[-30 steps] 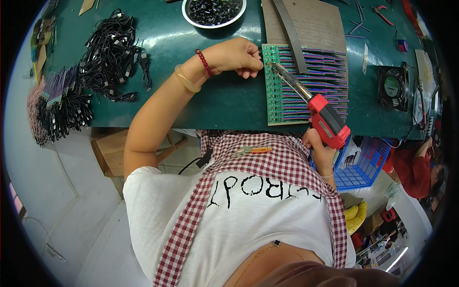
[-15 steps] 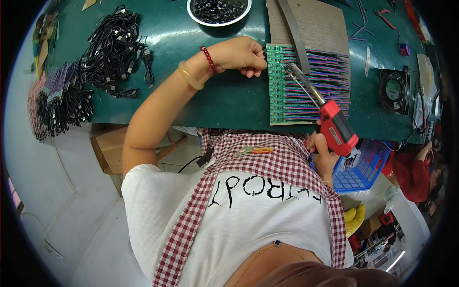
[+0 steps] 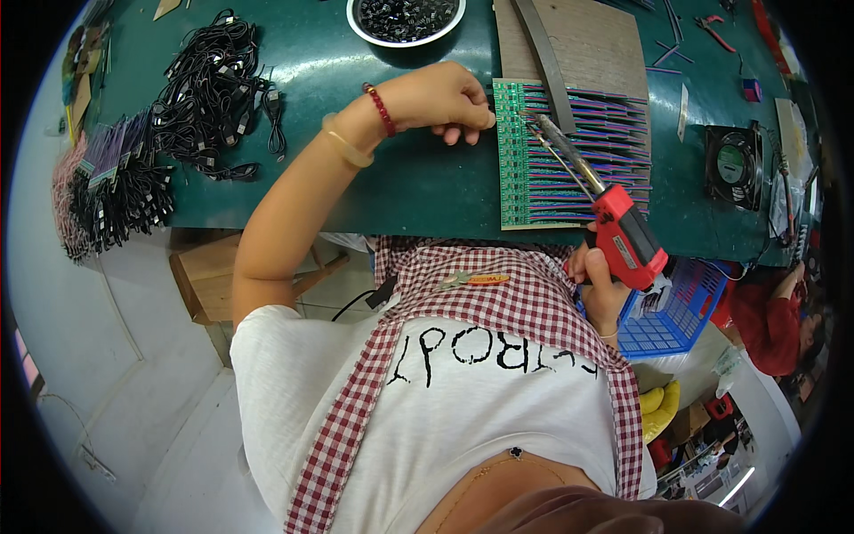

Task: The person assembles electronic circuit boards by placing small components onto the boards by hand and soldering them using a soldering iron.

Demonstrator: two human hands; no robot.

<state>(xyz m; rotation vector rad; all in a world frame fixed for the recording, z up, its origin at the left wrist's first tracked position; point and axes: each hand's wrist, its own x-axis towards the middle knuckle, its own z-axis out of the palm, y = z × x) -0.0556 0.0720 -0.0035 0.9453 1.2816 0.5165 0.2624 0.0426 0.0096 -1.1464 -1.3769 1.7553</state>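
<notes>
A panel of small green circuit boards [image 3: 513, 169] lies near the table's front edge, with rows of thin coloured wires [image 3: 596, 160] running right from it. My right hand [image 3: 600, 271] is closed round the handle of a red and black soldering gun [image 3: 625, 238]. Its metal tip points up and left, over the upper part of the boards. My left hand [image 3: 452, 100] is closed in a pinch beside the boards' upper left edge. Whatever the fingertips hold there is too small or hidden to make out.
A grey metal bar [image 3: 547, 67] lies on a wooden board [image 3: 605, 49] under the wires. A white-rimmed bowl [image 3: 405, 40] holds small black parts. Bundled black cables [image 3: 209, 98] lie left. Right are a black fan [image 3: 734, 165], red-handled pliers [image 3: 714, 34] and a blue basket [image 3: 667, 329] below.
My left hand and forearm have shifted slightly up and left, fingers still pinched. The soldering gun stays almost where it was over the boards.
</notes>
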